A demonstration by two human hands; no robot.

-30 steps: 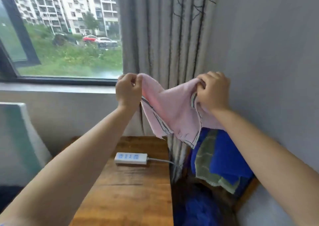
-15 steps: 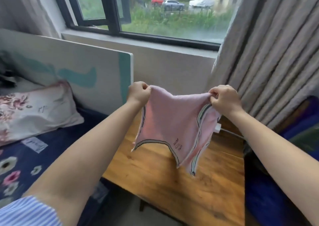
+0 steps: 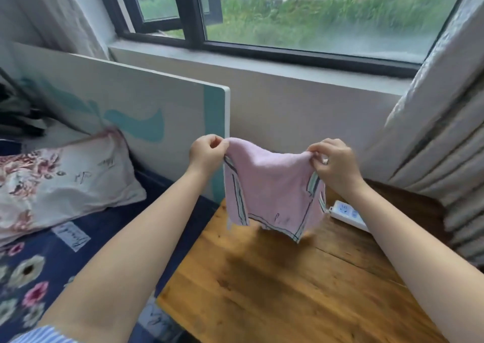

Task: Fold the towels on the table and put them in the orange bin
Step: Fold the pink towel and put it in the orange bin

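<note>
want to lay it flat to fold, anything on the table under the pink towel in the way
Mostly no. The pink towel hangs from the left hand and right hand over bare wooden table. Only a white power strip lies right of it.

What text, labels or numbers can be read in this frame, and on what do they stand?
None can be read.
Pink towel, held up by the left hand and right hand: small dark embroidered marks near the lower hem, too blurred to read.
Pillow: dark script-like marks, illegible.
Bedding: a white patch with handwriting-style marks, illegible.
Power strip: blue socket markings only, no readable text.
</note>
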